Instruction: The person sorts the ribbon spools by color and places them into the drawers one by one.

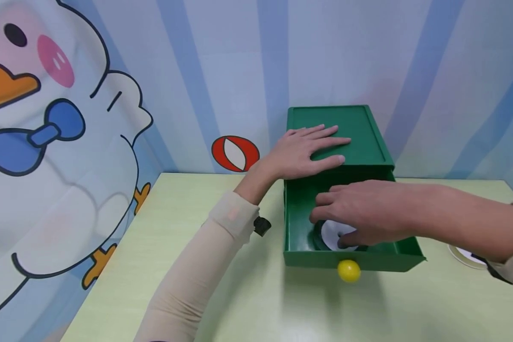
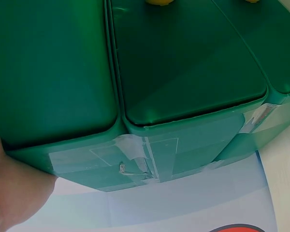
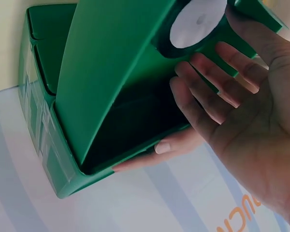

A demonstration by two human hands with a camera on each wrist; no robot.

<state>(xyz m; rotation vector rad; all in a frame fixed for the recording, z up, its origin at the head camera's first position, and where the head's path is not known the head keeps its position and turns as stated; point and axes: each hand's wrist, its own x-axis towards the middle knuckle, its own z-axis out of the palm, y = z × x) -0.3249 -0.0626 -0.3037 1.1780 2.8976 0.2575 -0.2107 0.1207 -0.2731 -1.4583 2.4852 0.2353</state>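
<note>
A green drawer cabinet (image 1: pixel 333 118) stands against the back wall, its top drawer (image 1: pixel 308 260) pulled out by a yellow round knob (image 1: pixel 349 270) side. My left hand (image 1: pixel 305 151) rests on the cabinet top, fingers spread. Inside the drawer, near its front, lies a round white disc with a dark rim (image 1: pixel 330 232), a small grey mark at its middle. Over it reaches my right hand (image 1: pixel 363 209), fingers loosely bent. In the right wrist view the thumb is beside the disc (image 3: pixel 198 24), while the other fingers (image 3: pixel 203 92) are apart from it.
Lower drawers (image 2: pixel 188 58) sit beneath the open one, with clear tape (image 2: pixel 135 150) along the cabinet's side. A white round item (image 1: pixel 466 256) lies on the table (image 1: pixel 248 294) at right, partly behind my forearm. A printed cloth (image 1: pixel 325 52) hangs behind.
</note>
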